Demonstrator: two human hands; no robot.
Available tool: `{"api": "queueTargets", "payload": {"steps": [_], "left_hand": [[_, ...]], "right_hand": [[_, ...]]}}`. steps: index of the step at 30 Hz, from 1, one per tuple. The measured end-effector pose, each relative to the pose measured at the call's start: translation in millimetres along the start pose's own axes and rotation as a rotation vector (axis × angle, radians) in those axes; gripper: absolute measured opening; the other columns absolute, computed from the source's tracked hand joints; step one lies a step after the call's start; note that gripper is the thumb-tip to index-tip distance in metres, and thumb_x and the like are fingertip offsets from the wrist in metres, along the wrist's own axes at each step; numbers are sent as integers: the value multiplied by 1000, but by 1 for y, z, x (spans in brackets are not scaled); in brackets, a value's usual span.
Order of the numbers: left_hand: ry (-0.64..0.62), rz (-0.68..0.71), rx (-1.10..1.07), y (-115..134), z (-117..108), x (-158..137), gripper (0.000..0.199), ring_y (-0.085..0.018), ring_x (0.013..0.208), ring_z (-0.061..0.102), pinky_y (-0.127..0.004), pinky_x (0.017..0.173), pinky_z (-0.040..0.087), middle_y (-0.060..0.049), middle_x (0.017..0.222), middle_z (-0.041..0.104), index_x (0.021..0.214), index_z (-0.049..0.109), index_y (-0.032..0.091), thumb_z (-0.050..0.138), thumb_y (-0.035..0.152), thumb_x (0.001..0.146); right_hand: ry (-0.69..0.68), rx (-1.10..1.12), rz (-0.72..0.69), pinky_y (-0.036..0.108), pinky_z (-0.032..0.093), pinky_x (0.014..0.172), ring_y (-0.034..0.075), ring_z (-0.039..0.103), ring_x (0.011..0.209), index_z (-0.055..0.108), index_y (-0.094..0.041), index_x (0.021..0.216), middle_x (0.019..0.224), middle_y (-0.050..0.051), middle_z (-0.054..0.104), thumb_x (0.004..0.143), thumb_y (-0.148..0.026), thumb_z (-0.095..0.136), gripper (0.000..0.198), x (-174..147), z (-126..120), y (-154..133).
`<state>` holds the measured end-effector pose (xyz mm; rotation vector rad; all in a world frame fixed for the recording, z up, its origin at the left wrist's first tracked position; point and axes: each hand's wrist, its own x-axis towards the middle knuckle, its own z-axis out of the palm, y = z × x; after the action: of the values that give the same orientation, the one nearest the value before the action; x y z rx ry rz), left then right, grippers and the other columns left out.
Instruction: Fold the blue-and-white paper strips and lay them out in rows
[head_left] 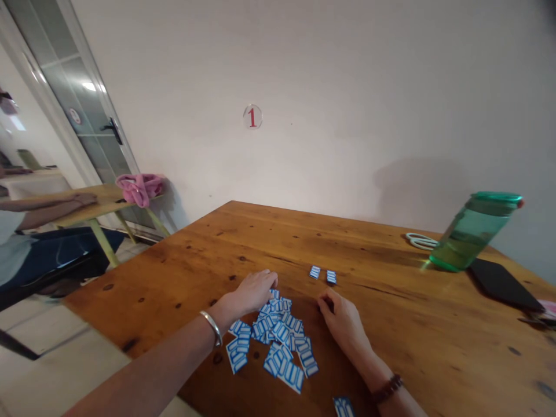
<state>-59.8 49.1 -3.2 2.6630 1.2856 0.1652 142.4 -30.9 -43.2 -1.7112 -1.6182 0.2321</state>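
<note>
A loose pile of small white label sheets [278, 330] with blue-edged boxes lies on the wooden table in front of me. My left hand [254, 291] rests at the pile's far left edge, its fingers curled down by the topmost sheets; what they grip, if anything, is hidden. To the right of the pile, my right hand [343, 317] is closed, thumb and fingers bent together just above the wood. I cannot make out anything between them. Beyond my hands, two small label stacks [315, 272] lie side by side. Another label piece [344, 406] is near my right forearm.
On the right of the wooden table [269, 231] are a green water bottle [475, 231], a white coiled cable [420, 241] and a dark flat case [506, 284]. A wall stands behind. At left, another person's arms [56, 205] rest on a table with a pink cloth [141, 188].
</note>
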Motion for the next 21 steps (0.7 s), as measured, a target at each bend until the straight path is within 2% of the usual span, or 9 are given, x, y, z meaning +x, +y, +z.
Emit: {"api": "queueTargets", "payload": {"steps": [6, 11, 15, 21], "left_hand": [[58, -6, -94, 3, -3, 0, 14, -20, 78, 57, -28, 68, 41, -5, 79, 63, 70, 61, 19, 50, 11, 65], [67, 62, -273, 13, 1, 1, 34, -13, 67, 61, -21, 63, 43, -1, 71, 67, 77, 65, 20, 35, 4, 71], [121, 71, -373, 26, 3, 1, 29, -15, 69, 60, -22, 62, 43, -2, 73, 67, 81, 64, 18, 42, 6, 66], [90, 152, -383, 53, -5, -5, 23, -15, 63, 56, -23, 59, 40, 0, 65, 63, 72, 62, 19, 44, 7, 65]], "right_hand": [[0, 33, -19, 26, 38, 56, 18, 58, 58, 54, -22, 63, 62, 3, 64, 78, -28, 38, 22, -1, 1, 0], [18, 132, -35, 26, 39, 58, 18, 58, 60, 55, -21, 66, 64, 3, 63, 80, -30, 39, 23, -2, 0, -10], [48, 211, -59, 24, 40, 56, 16, 57, 59, 59, -18, 74, 65, 3, 63, 82, -34, 41, 26, -5, -3, -19], [-97, 309, -151, 22, 41, 61, 16, 58, 66, 62, -18, 82, 74, 4, 65, 83, -31, 43, 23, -9, -6, -28]]}}
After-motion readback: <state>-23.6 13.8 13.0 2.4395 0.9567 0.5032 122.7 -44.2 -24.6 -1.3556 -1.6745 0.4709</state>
